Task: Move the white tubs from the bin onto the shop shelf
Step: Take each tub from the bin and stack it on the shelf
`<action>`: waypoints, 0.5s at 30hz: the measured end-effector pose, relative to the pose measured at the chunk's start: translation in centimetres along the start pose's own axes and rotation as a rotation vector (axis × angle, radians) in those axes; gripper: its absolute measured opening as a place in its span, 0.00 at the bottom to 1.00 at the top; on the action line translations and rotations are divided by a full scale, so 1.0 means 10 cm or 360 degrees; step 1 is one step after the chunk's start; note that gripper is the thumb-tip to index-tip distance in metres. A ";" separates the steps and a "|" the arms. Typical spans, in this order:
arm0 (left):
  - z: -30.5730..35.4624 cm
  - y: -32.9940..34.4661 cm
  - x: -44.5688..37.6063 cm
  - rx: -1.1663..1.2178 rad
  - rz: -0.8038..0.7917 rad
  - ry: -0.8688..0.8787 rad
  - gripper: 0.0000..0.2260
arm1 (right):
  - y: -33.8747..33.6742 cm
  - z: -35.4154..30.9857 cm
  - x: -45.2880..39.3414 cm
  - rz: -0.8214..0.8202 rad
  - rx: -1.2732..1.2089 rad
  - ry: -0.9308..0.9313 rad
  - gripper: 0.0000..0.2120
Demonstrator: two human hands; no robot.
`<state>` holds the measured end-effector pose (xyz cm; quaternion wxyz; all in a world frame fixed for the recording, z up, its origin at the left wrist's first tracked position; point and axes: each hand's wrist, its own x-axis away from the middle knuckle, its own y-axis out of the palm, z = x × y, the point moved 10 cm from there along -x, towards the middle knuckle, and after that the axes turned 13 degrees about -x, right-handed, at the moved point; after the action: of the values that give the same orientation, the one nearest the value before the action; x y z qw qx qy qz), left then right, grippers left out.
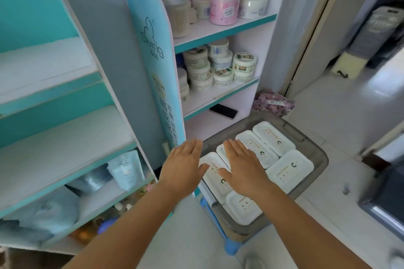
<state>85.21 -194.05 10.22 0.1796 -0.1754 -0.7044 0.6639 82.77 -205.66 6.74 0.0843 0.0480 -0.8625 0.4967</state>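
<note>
A teal-edged shop shelf (220, 98) is seen behind a grey translucent bin (314, 148). Smooth, rounded-rectangular white tubs (289, 168) are packed inside, beneath the flat, released left hand (182, 168) and right hand (244, 166).

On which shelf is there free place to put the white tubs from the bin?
Free: the bottom board of the right shelf unit beside the black phone, and the wide teal-edged middle shelf on the left. Crowded: the two upper right shelves, full of round jars.
</note>
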 end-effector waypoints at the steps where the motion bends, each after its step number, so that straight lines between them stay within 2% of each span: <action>1: 0.11 0.09 -0.09 0.0004 -0.0024 -0.0013 0.28 | 0.01 0.16 -0.03 -0.0026 -0.0012 0.0006 0.34; 9: 0.86 1.06 -0.46 0.0177 -0.0454 -0.0261 0.29 | 0.13 1.37 -0.29 -0.0320 -0.0043 -0.0010 0.34; 15: 1.21 1.81 -0.30 0.0230 -0.0798 -0.0448 0.28 | 0.54 1.88 -0.36 -0.0607 0.0003 -0.0096 0.32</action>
<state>82.10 -205.05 -8.57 0.2508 0.1112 -0.6945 0.6651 83.57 -219.21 -7.85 0.1510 0.2255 -0.8394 0.4708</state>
